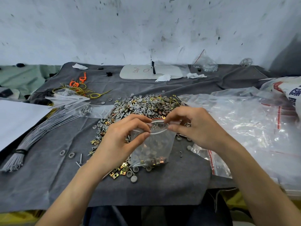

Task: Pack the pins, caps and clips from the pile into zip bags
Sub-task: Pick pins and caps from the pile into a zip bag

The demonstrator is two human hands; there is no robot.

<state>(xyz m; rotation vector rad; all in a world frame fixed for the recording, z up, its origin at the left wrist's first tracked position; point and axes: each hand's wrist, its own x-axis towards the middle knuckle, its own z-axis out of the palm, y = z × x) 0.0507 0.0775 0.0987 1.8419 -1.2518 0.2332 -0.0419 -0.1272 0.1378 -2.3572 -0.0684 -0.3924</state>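
Pinching zip bag [153, 144] mouth with left hand [123, 139] and right hand [193, 128]; partly filled, big pile [146, 106] still left beyond.

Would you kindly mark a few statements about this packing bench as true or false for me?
1. The left hand and the right hand both pinch the mouth of the small clear plastic zip bag. True.
2. That bag is empty. False: grey caps and brass clips lie in its bottom.
3. The pile of grey caps, metal pins and brass clips lies on the dark grey cloth. True.
4. The tied bundle of thin grey rods lies right of the pile. False: it lies to the left.
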